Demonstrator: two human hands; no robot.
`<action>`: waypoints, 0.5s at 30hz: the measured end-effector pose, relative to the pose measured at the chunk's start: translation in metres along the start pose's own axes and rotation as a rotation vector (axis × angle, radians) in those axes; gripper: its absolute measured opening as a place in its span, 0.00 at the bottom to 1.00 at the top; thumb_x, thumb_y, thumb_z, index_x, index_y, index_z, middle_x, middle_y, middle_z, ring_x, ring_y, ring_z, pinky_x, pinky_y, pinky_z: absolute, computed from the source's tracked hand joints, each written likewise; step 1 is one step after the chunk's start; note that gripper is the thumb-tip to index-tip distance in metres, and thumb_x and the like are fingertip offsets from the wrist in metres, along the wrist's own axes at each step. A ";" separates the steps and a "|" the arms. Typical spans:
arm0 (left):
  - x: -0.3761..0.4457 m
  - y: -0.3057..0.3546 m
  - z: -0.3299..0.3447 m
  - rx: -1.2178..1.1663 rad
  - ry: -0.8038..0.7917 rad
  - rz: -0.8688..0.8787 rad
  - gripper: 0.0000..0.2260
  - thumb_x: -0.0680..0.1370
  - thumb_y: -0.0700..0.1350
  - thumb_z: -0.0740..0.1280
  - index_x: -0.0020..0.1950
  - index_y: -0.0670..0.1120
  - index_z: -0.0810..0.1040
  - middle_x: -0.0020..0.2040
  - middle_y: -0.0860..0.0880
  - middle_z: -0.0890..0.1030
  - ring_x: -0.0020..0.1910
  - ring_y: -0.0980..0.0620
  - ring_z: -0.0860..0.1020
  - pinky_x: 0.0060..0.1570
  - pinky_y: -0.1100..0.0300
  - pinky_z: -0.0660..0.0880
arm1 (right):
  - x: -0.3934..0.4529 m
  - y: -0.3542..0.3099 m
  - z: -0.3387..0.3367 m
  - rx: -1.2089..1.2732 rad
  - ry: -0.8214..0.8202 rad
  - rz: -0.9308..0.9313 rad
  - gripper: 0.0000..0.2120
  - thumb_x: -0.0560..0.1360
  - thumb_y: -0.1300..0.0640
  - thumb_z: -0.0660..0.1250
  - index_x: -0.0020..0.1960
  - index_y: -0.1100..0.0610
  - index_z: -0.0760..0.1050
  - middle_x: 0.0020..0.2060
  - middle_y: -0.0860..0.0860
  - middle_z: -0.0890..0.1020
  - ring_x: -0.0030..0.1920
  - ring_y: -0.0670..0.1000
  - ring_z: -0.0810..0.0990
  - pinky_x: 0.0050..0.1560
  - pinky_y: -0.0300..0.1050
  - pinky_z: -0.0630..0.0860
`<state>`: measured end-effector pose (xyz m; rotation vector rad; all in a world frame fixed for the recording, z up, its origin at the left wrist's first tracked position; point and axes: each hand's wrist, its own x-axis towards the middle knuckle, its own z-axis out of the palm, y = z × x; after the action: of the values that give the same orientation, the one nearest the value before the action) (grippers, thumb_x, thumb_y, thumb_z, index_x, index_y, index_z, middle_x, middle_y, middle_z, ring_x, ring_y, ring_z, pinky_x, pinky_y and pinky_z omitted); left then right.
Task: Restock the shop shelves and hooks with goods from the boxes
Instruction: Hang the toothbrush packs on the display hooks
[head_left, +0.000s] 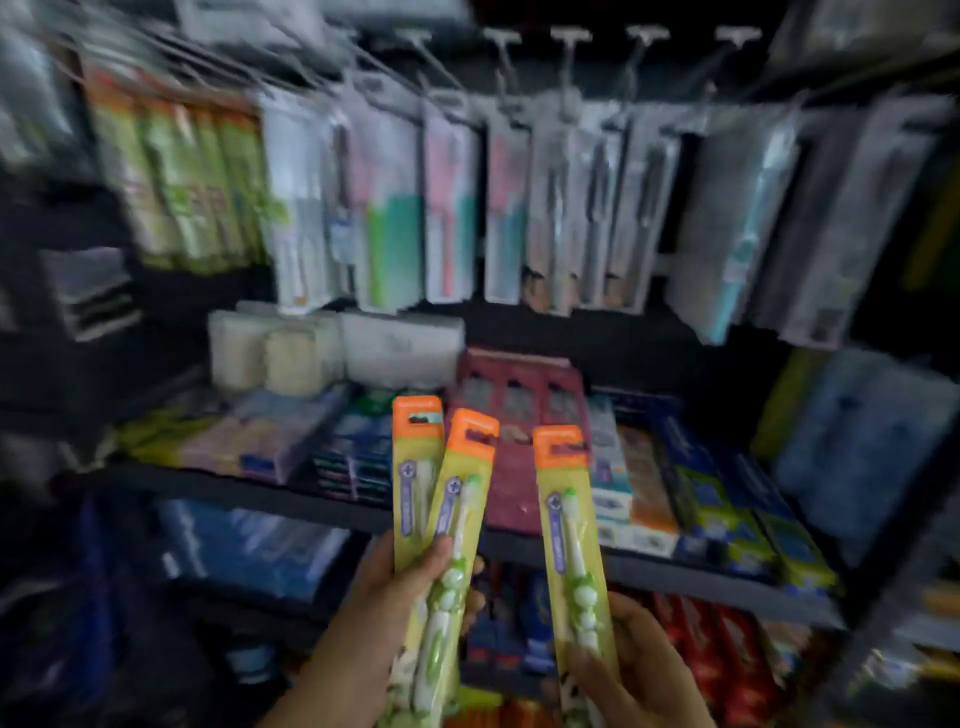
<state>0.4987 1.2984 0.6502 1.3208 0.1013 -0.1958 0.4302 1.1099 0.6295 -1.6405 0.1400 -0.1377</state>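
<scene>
Hanging goes best one card at a time: left hand (415, 587) grips two toothbrush packs (441, 519), right hand (639, 670) grips one toothbrush pack (566, 519), whose orange slot should be threaded onto a free hook (639, 57).

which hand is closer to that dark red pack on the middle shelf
Right. The right hand sits just below and right of the dark red pack; the left hand is lower left, slightly farther.

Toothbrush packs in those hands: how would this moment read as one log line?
left hand: holds two toothbrush packs | right hand: holds one toothbrush pack | hooks: packs not yet hung
</scene>
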 end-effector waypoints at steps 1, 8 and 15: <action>0.003 0.014 -0.012 -0.024 0.058 0.040 0.08 0.77 0.44 0.65 0.55 0.45 0.79 0.41 0.43 0.85 0.33 0.47 0.83 0.33 0.56 0.78 | 0.010 -0.013 0.012 -0.022 -0.039 -0.012 0.13 0.71 0.72 0.69 0.49 0.56 0.78 0.32 0.53 0.85 0.29 0.45 0.80 0.33 0.32 0.74; 0.038 0.097 -0.098 -0.103 0.183 0.251 0.08 0.78 0.43 0.63 0.52 0.41 0.77 0.31 0.44 0.83 0.25 0.48 0.81 0.22 0.57 0.76 | 0.073 -0.093 0.089 -0.122 -0.179 -0.137 0.08 0.78 0.56 0.65 0.55 0.47 0.74 0.37 0.44 0.85 0.36 0.40 0.83 0.37 0.32 0.76; 0.080 0.159 -0.191 -0.057 0.192 0.330 0.10 0.77 0.49 0.66 0.55 0.49 0.79 0.41 0.43 0.85 0.35 0.46 0.83 0.37 0.52 0.78 | 0.129 -0.126 0.215 -0.159 -0.250 -0.292 0.06 0.76 0.57 0.68 0.52 0.48 0.76 0.40 0.45 0.85 0.40 0.43 0.82 0.40 0.36 0.76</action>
<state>0.6157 1.5140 0.7397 1.2777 0.0495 0.2137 0.5961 1.3076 0.7396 -1.8154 -0.2872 -0.1447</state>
